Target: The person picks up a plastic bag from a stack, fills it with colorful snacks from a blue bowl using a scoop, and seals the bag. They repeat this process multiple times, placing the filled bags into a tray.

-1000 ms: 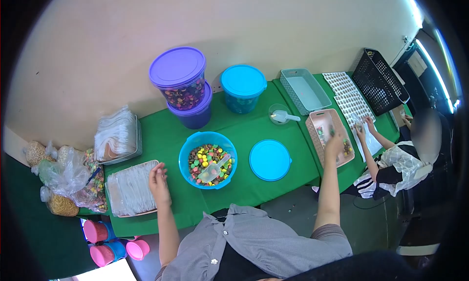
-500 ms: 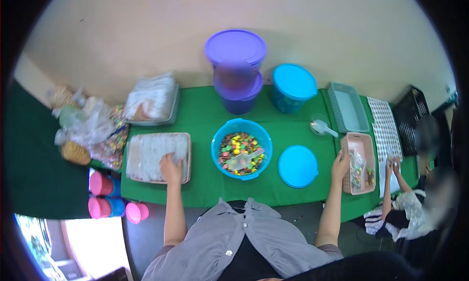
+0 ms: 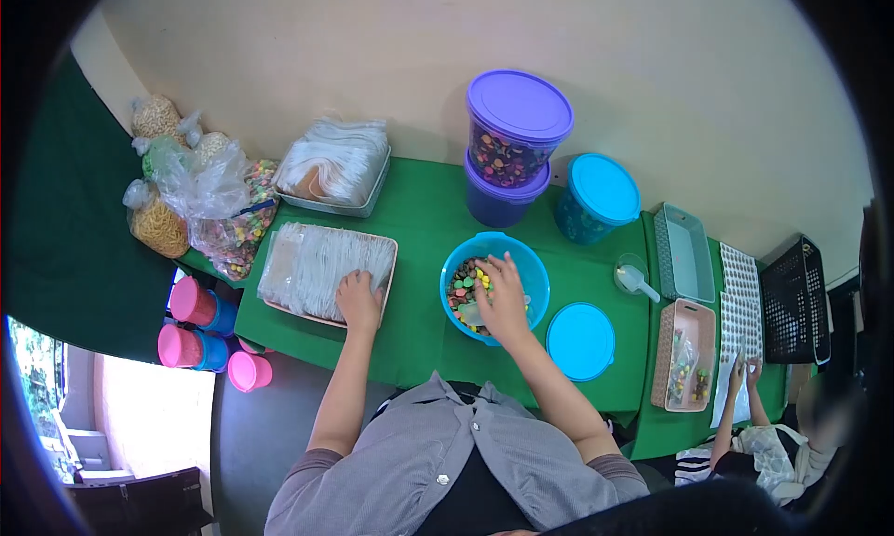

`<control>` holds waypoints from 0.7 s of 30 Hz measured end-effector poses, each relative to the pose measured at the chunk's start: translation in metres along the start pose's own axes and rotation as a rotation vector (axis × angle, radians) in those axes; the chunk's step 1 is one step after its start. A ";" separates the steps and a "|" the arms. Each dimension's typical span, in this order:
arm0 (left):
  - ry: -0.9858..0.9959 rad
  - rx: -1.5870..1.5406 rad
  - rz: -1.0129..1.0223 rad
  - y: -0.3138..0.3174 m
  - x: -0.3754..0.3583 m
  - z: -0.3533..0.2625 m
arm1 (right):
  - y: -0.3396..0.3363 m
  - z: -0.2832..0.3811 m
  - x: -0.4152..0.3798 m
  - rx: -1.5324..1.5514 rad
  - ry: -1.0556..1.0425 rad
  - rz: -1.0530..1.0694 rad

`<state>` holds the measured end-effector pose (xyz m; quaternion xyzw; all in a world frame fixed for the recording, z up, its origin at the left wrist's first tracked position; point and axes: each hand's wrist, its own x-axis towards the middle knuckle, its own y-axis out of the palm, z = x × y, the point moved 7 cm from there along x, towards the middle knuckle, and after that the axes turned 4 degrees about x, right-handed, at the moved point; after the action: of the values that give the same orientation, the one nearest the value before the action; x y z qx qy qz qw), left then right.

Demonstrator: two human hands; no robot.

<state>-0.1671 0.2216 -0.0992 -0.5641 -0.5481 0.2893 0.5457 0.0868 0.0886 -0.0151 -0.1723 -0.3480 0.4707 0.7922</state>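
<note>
My left hand [image 3: 359, 301] rests at the front right of a light basket [image 3: 394, 268] filled with rows of clear plastic packets [image 3: 321, 266]. Its fingers are a little apart and touch the packets. My right hand [image 3: 501, 301] is over a blue tub [image 3: 537, 273] of colourful round candies [image 3: 463, 284], fingers spread. Beneath this hand a clear scoop [image 3: 471, 313] lies among the candies, its handle mostly hidden. Right of the tub, a round blue lid [image 3: 581, 341] lies flat on the green cloth.
Stacked purple tubs [image 3: 507, 196] and a lidded blue tub [image 3: 596, 201] stand behind. A small cup with a scoop [image 3: 633, 277], a pink basket [image 3: 666, 378] and a grey basket [image 3: 684, 257] are rightward. Another person's hands [image 3: 745, 373] work beyond. Snack bags [image 3: 158, 224] sit left.
My right hand has left the pink basket's edge and moved left to the blue tub. My left hand remains at the packets. The view has shifted and tilted.
</note>
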 end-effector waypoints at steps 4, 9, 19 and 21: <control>0.046 0.086 -0.029 0.014 -0.004 0.002 | 0.017 -0.011 -0.010 0.024 0.038 0.076; 0.050 -0.045 -0.149 0.010 -0.012 -0.005 | 0.002 -0.016 -0.014 0.002 0.081 0.068; -0.260 -1.136 -0.212 -0.054 0.023 0.000 | -0.007 -0.017 -0.009 0.027 0.141 0.020; -0.234 -1.250 -0.184 -0.062 0.022 -0.013 | 0.001 -0.010 -0.008 0.269 0.192 0.074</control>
<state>-0.1691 0.2267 -0.0322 -0.6910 -0.7154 -0.0733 0.0730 0.0906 0.0826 -0.0261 -0.1214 -0.1980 0.5235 0.8198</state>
